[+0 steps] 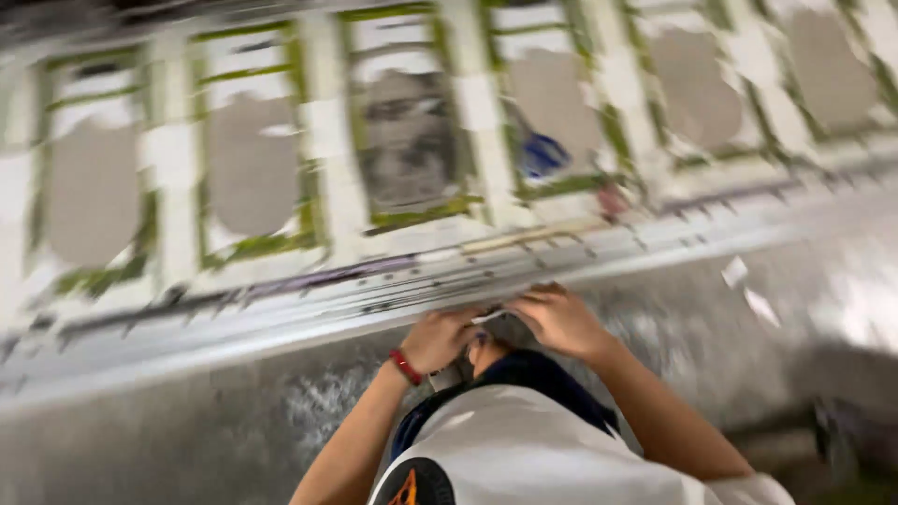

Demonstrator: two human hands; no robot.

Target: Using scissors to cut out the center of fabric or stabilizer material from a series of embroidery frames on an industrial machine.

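The view was blurred by motion, so fine detail was lost. Across the top ran a long white frame [178,168] divided by pale bars into panels, and six grey oval shapes could be counted in it from left to right, each edged with green strips. The third panel from the left [409,140] looked darker and smudged. In the fourth panel sat one blue patch [543,154], and just to its lower right one small reddish spot [613,199]. Below the panels, one thin pale stick [538,235] lay along the frame's lower rail.

Beneath the rail stretched a grey, shiny floor [187,430]. The left hand [440,339], with one red band [405,367] at the wrist, was curled with its fingers bent at the edge of the rail. Between the two hands showed one small pale object [489,318], touching both; what it was could not be told. The right hand [561,321] lay over it with fingers bent inward, seemingly pinching it. A white shirt [524,449] with a dark collar filled the bottom centre.

Farther right, two white scraps [748,290] lay on the floor, near each other and well apart from the hands.
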